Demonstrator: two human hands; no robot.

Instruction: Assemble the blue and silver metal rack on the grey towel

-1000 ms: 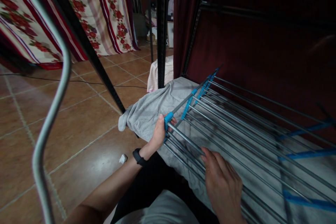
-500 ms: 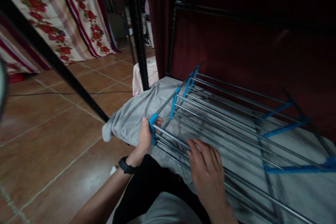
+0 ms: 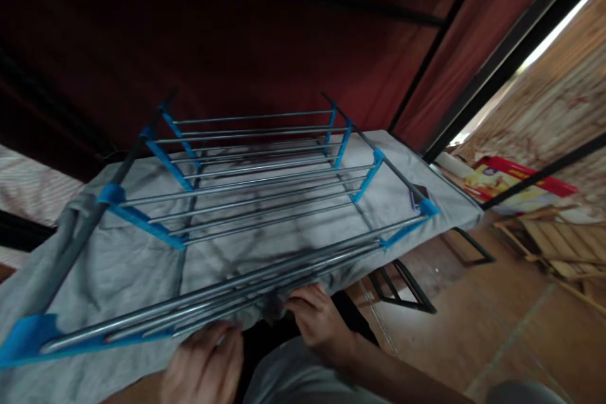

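A folded drying rack point(image 3: 255, 183) of steel rods and blue plastic joints lies flat on a grey cloth point(image 3: 137, 271) spread over a low surface. My right hand point(image 3: 317, 319) is at the rack's near edge. Its fingers are curled and pinched on the cloth's front hem, just under the nearest rods. My left hand point(image 3: 203, 360) is lower left of it, close below the same front rods. It is smeared by motion, so its grip is unclear. My grey top and dark trousers show between the arms.
A dark red curtain point(image 3: 237, 44) hangs right behind the rack, with black frame poles point(image 3: 478, 82) at the right. On the tiled floor point(image 3: 497, 328) lie a black metal frame point(image 3: 402, 284), a red and yellow box point(image 3: 511, 180) and wooden slats point(image 3: 553, 240). A striped cloth point(image 3: 33, 189) is at the left.
The view has swung right along the rack. My left hand let go of the blue corner joint and dropped to the front rods. My right hand moved off the rods to the cloth's hem.
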